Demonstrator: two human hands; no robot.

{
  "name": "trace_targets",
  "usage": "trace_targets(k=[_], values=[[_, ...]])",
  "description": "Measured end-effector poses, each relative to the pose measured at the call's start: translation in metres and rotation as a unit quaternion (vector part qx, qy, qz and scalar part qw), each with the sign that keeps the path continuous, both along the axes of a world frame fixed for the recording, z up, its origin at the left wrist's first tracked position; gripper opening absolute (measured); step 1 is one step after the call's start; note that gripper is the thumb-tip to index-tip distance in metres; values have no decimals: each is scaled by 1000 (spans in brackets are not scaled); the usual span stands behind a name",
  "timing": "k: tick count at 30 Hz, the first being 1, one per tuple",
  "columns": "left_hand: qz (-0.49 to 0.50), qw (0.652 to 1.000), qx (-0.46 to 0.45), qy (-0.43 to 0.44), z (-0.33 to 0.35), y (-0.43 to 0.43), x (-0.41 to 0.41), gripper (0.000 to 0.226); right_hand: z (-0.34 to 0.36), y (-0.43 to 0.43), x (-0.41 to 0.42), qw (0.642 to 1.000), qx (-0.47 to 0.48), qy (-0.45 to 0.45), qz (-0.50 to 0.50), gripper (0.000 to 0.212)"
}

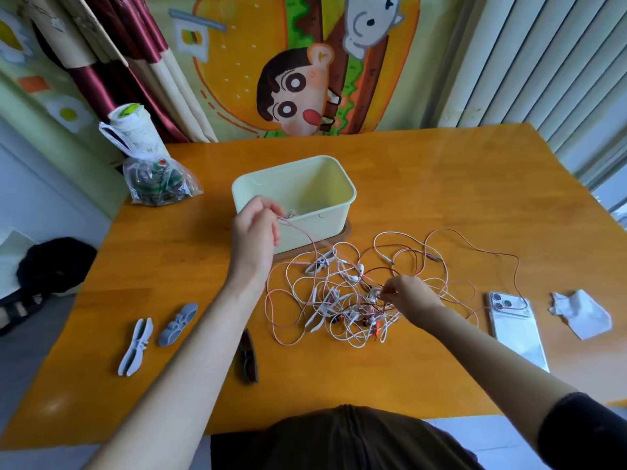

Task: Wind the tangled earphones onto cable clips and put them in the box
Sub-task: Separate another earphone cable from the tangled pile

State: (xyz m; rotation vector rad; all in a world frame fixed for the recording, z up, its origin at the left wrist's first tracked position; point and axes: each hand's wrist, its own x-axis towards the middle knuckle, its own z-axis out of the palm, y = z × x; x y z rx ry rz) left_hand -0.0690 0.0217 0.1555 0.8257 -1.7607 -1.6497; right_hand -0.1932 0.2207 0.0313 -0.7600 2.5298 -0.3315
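The bench [458, 184] carries the box [315, 215], open-topped to receive wound sets. Just in front of the box sprawls the tangle [339, 300], spread flat, likely so strands can be traced. Spare clips [135, 346] wait front-left of the box. The left grip [256, 232], raised at the box's near-left corner, pinches one pink cable [303, 232] up. The right grip [409, 295], low in the tangle, pinches a strand, probably holding the knot down.

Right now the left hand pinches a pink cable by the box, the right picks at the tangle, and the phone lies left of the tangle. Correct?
No: the head view shows the phone right of the tangle. The left hand does pinch the cable; the right hand picks at the tangle.
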Motion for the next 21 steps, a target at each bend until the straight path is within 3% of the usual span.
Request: trace_targets(k=[6, 10, 12, 16, 18, 21], values=[[-65, 991, -47, -105, -24, 2, 1, 28, 9, -12, 2, 997, -19, 71, 10, 22], [-116, 950, -139, -255, -50, -2, 3, 27, 30, -28, 5, 987, -104, 113, 37, 18], [-107, 948, -150, -258, -53, 1, 6, 35, 48, -36, 6, 983, -155, 93, 33, 19], [-95, 952, -241, -163, -39, 13, 1, 34, 79, -45, 10, 956, -260, 125, 46, 19], [-110, 931, -312, -153, -33, 21, -4, 33, 90, -48, 14, 949, -274, 147, 58, 23], [-120, 892, -377, -220, -28, 31, -10, 29, 101, -54, 19, 940, -296, 151, 79, 22]])
